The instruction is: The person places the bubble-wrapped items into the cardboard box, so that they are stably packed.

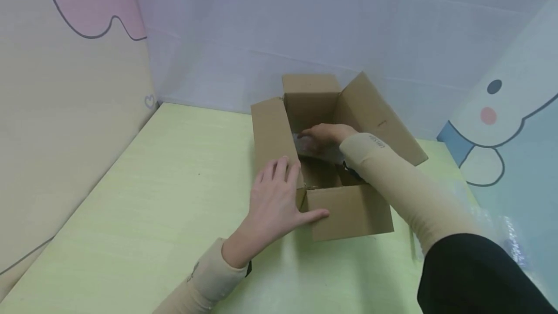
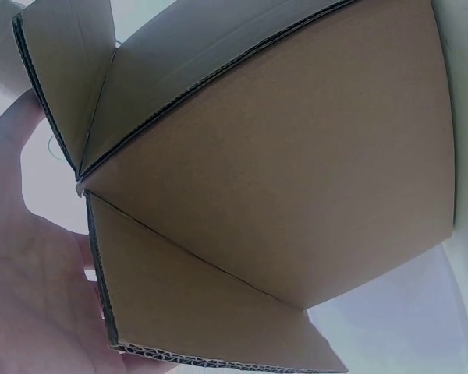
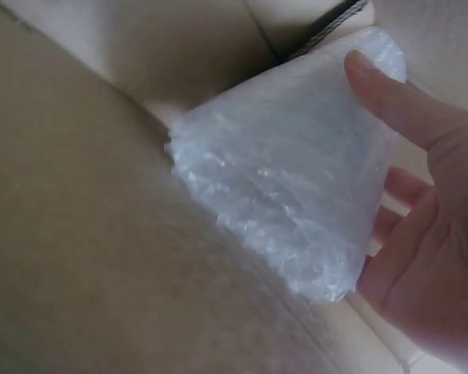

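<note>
A cardboard box (image 1: 350, 212) stands on the table with its flaps folded out. In the head view my left hand (image 1: 274, 197) rests on the left flap (image 1: 271, 132) near its front corner, fingers extended, thumb across the front flap. The left wrist view shows the palm (image 2: 35, 273) beside the flap edges. My right hand (image 1: 329, 133) reaches inside the box. In the right wrist view the right hand (image 3: 429, 226) holds a bubble-wrapped bundle (image 3: 288, 164), thumb on top and fingers at its far side. The bubble wrap hides what is within.
The pale green table (image 1: 144, 183) extends to the left of the box. Clear bubble wrap (image 1: 512, 239) lies at the right edge. Behind the box rises a wall with a white covering (image 1: 261, 23), and painted walls flank the table.
</note>
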Tool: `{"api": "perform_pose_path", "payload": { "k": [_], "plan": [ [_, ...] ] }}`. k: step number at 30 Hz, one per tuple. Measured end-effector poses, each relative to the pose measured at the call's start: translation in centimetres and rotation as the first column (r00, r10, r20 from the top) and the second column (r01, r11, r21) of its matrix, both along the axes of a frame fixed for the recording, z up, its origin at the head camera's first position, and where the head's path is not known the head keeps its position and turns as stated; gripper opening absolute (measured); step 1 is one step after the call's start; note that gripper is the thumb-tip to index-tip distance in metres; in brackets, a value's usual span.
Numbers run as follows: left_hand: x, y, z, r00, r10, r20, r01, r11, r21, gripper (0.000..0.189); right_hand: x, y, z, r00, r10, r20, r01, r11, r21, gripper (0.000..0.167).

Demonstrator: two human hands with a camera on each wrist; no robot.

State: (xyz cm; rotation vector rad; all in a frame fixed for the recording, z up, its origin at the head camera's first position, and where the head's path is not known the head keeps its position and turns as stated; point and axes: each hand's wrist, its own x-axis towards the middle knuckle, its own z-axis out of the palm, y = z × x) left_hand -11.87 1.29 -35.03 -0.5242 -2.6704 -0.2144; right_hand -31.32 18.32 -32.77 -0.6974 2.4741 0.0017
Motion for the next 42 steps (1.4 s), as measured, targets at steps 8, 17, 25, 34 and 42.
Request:
{"api": "perform_pose_path", "payload": {
  "k": [8,17,25,34,42],
  "plan": [
    [0.0,-0.2,0.0,1.0,-0.003,-0.03,0.003,1.0,-0.002,0.106,0.0,0.0,-0.6,1.0,-0.023,-0.001,0.023,1.0,-0.002,0.067],
    [0.2,-0.2,-0.1,0.996,-0.008,-0.092,0.01,1.0,0.013,0.105,0.4,-0.1,-1.1,0.998,-0.068,-0.003,0.068,0.998,0.012,0.059],
    [0.1,0.0,-0.3,0.994,-0.013,-0.111,0.013,1.0,0.0,0.104,0.5,-0.2,-1.8,0.996,-0.08,-0.049,0.081,0.997,0.008,0.057],
    [0.1,0.3,-0.6,0.996,-0.009,-0.087,0.01,1.0,0.006,0.105,0.8,0.5,-1.3,0.993,-0.117,0.028,0.116,0.993,0.009,0.063],
    [-0.3,0.3,-0.7,0.998,-0.013,-0.062,0.013,1.0,0.01,0.106,0.3,0.4,2.7,0.99,-0.111,0.082,0.116,0.991,-0.06,0.089]
  ]
}}
